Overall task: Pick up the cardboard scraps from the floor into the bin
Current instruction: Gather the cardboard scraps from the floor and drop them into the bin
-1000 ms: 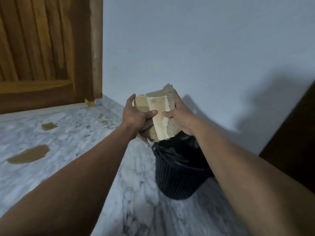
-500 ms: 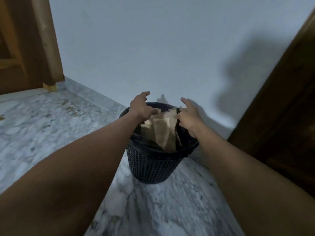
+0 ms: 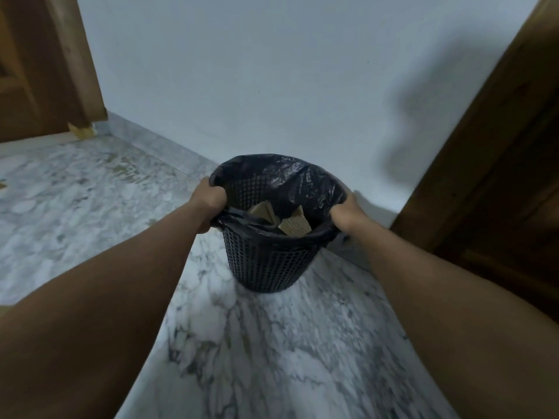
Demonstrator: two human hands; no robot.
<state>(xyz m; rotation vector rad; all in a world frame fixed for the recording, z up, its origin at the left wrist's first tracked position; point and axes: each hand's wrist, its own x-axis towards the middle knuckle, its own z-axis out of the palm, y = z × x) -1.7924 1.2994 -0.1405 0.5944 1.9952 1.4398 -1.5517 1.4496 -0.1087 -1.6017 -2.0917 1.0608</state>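
Note:
A black mesh bin point(image 3: 267, 264) with a black plastic liner stands on the marble floor close to the white wall. Several tan cardboard scraps point(image 3: 295, 226) lie inside it, low down. My left hand point(image 3: 208, 204) grips the bin's left rim and the liner there. My right hand point(image 3: 346, 214) grips the right rim, its fingers curled over the edge. The bin looks tilted toward me.
A wooden door point(image 3: 42, 65) and its frame fill the upper left. A dark wooden door or cabinet point(image 3: 499, 164) rises on the right, close to the bin. Grey-white marble floor point(image 3: 90, 201) stretches to the left and toward me.
The cardboard left my hands and dropped into the bin. Both hands then moved apart and took hold of the bin's rim on either side.

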